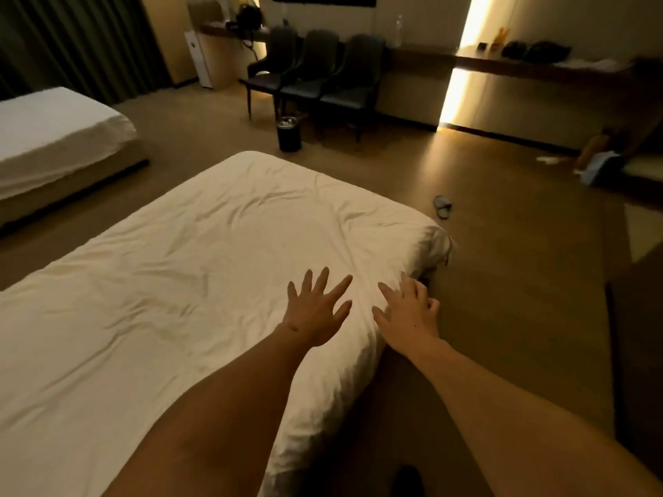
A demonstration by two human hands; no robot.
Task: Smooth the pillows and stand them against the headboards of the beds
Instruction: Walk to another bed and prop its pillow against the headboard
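A bed with a wrinkled white duvet (201, 267) fills the lower left and centre of the head view. My left hand (317, 310) lies flat on the duvet near its right edge, fingers spread. Beside it, my right hand (410, 310) rests on the duvet's right edge, fingers apart and curling slightly over the side. Neither hand holds anything. No pillow and no headboard is in view.
A second white bed (53, 138) stands at the far left. Three dark chairs (315, 73) line the back wall, with a black bin (288, 134) in front. A slipper (443, 207) lies on the wooden floor to the right. A long shelf (538, 66) runs along the far wall.
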